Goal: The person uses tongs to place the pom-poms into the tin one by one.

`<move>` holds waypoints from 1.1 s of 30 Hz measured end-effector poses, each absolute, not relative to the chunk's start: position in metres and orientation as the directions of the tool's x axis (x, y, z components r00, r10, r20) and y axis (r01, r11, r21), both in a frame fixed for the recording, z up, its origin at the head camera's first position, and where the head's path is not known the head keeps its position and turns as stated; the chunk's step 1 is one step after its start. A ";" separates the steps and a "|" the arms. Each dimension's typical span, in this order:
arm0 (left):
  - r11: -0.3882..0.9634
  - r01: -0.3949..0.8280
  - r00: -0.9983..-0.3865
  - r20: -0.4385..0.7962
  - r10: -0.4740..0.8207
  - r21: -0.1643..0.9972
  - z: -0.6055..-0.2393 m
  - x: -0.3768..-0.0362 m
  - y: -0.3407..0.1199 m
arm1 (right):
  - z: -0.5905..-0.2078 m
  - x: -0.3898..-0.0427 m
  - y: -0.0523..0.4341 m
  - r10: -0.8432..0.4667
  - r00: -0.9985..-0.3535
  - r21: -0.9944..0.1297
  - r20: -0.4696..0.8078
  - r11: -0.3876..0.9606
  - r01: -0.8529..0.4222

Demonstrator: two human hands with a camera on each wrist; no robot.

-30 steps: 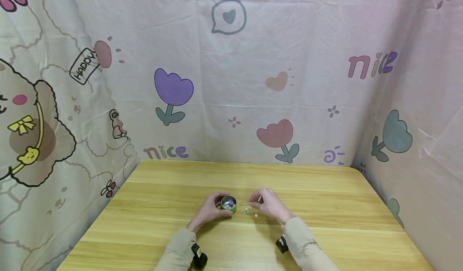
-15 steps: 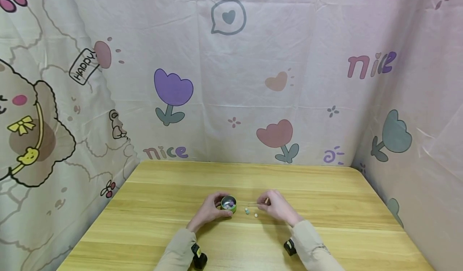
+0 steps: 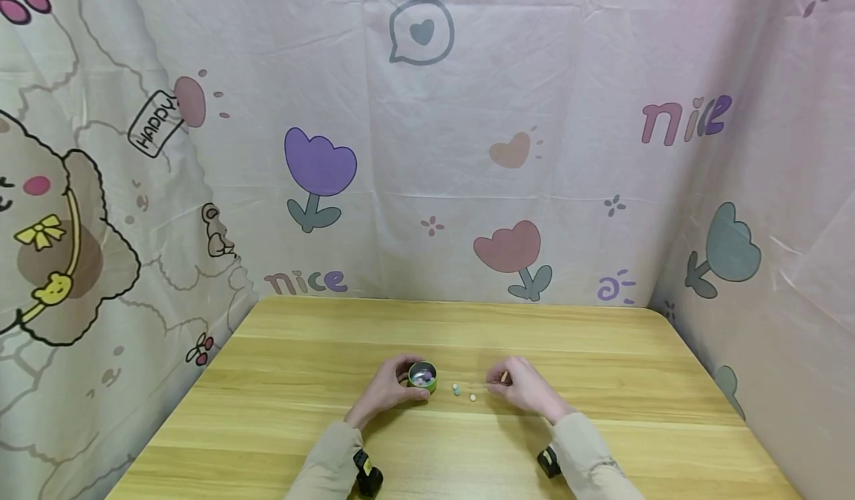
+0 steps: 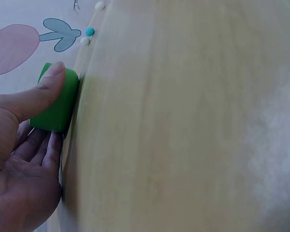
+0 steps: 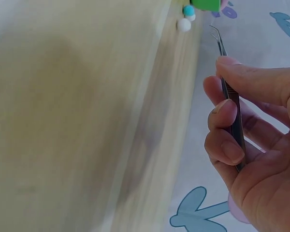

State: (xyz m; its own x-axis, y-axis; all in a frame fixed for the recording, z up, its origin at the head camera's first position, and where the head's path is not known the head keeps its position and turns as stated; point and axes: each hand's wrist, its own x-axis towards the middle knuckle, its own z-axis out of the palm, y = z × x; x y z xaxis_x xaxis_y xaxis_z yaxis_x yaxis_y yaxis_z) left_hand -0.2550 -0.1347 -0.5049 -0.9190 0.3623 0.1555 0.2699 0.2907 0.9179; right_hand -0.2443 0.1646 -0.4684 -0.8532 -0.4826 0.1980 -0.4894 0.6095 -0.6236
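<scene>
My left hand [image 3: 389, 383] grips a small green container [image 3: 424, 389] with a silvery inside, thumb on one side and fingers on the other. Purple and pale beads [image 3: 426, 375] lie in it. To its right on the table are a blue bead [image 3: 457, 392], a white bead [image 3: 455, 386] touching or close to it, and another white bead [image 3: 473, 397] a little apart. Right of these, my right hand [image 3: 525, 387] pinches metal tweezers [image 5: 231, 93] between thumb and fingers. Their bent tips stand slightly apart with nothing between them in the right wrist view.
The wooden table [image 3: 320, 329] reaches back to a printed cloth backdrop [image 3: 427, 151], and cloth hangs along both sides too. A black wrist camera [image 3: 367, 475] sits at my left sleeve, another wrist camera [image 3: 549, 463] at my right.
My right hand has drawn back to the right with the tweezers, away from the container and the loose beads. The left hand and the container stay in place.
</scene>
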 end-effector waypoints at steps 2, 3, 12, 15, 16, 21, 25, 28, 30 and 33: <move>0.286 0.268 -0.920 0.156 0.360 0.920 -0.505 -0.255 -0.135 | -0.469 -0.244 0.166 -0.486 -0.852 -0.619 0.195 0.613 -0.492; 0.285 0.267 -0.920 0.156 0.359 0.921 -0.505 -0.254 -0.135 | -0.469 -0.244 0.167 -0.489 -0.850 -0.618 0.195 0.612 -0.493; 0.283 0.268 -0.919 0.157 0.361 0.921 -0.505 -0.254 -0.135 | -0.473 -0.244 0.169 -0.508 -0.840 -0.608 0.190 0.611 -0.507; 0.285 0.270 -0.919 0.157 0.362 0.920 -0.505 -0.254 -0.135 | -0.474 -0.244 0.169 -0.512 -0.838 -0.614 0.187 0.606 -0.507; 0.285 0.271 -0.919 0.158 0.361 0.919 -0.505 -0.254 -0.135 | -0.474 -0.244 0.169 -0.514 -0.837 -0.615 0.187 0.603 -0.508; 0.287 0.271 -0.919 0.158 0.361 0.919 -0.506 -0.255 -0.135 | -0.474 -0.244 0.169 -0.519 -0.834 -0.616 0.185 0.600 -0.510; 0.290 0.271 -0.919 0.157 0.361 0.918 -0.506 -0.256 -0.134 | -0.475 -0.244 0.170 -0.520 -0.836 -0.611 0.176 0.608 -0.507; 0.295 0.269 -0.921 0.156 0.357 0.917 -0.507 -0.256 -0.134 | -0.476 -0.244 0.169 -0.516 -0.841 -0.611 0.160 0.618 -0.495; 0.300 0.268 -0.922 0.154 0.354 0.915 -0.507 -0.256 -0.134 | -0.476 -0.244 0.170 -0.519 -0.841 -0.610 0.155 0.619 -0.495; 0.306 0.268 -0.923 0.152 0.353 0.914 -0.507 -0.257 -0.134 | -0.476 -0.245 0.170 -0.524 -0.839 -0.607 0.146 0.622 -0.494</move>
